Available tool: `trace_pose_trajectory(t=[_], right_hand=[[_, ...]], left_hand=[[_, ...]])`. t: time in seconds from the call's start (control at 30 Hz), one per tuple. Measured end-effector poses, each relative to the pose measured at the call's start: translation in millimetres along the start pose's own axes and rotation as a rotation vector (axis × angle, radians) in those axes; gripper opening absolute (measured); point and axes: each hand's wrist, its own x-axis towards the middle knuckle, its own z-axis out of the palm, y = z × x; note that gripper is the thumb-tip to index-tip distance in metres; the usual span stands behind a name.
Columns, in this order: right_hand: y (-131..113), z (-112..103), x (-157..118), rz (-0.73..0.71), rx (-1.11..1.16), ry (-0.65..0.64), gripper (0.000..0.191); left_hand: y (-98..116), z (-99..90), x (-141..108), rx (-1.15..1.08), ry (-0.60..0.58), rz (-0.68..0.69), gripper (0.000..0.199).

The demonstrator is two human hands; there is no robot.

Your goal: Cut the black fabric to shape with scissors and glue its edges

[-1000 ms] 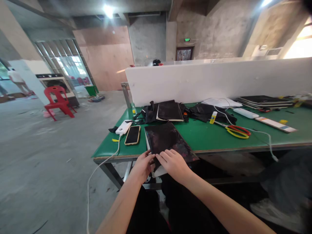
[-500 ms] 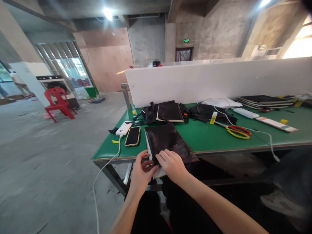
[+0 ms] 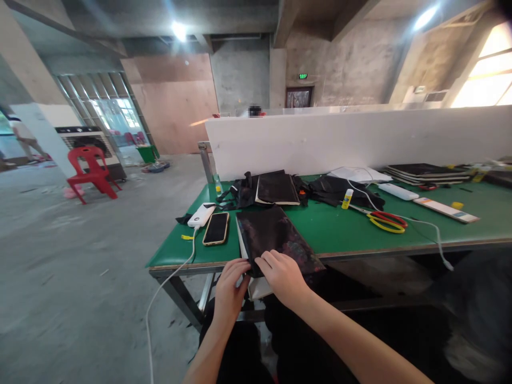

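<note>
A book in a dark cover with a faint floral print [image 3: 276,229] lies over the front edge of the green table, its pale pages showing at the left side and below. My left hand [image 3: 231,288] is at the near left corner, its fingers and thumb closed on the dark cover's edge. Bent over the near edge of the same book, my right hand [image 3: 282,274] grips the cover with curled fingers, the thumb hidden from sight. Left of the book lies a phone [image 3: 216,229] beside a white power bank [image 3: 201,215] with a cable.
Behind stands another dark book [image 3: 277,189] on black scraps [image 3: 340,191]. Rightward lie a glue stick [image 3: 347,199], scissors [image 3: 387,221], a white cable and a stack of dark books [image 3: 426,173]. A white partition [image 3: 320,141] runs along the back. A red chair [image 3: 91,173] stands on the floor.
The fingers of my left hand, spread apart before, have closed on the book's corner. My right hand stays on the cover. The view has shifted slightly.
</note>
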Motion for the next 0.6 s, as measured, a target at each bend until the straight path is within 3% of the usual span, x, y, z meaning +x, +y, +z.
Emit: trace_pose_trajectory(t=[0.17, 0.3, 0.47, 0.6], right_hand=[[0, -1, 0, 0.008, 0.0, -0.013, 0.014], [0, 1, -1, -0.001, 0.001, -0.012, 0.016], [0, 6, -3, -0.027, 0.011, -0.044, 0.013], [-1, 4, -2, -0.02, 0.03, -0.103, 0.013]], left_hand=[[-14, 4.3, 10, 0.039, -0.012, 0.108, 0.016], [-14, 3.7, 15, 0.201, -0.039, 0.191, 0.014], [-2, -3.7, 15, 0.43, -0.001, 0.135, 0.014], [-1, -8.9, 16, 0.485, 0.007, 0.123, 0.022]])
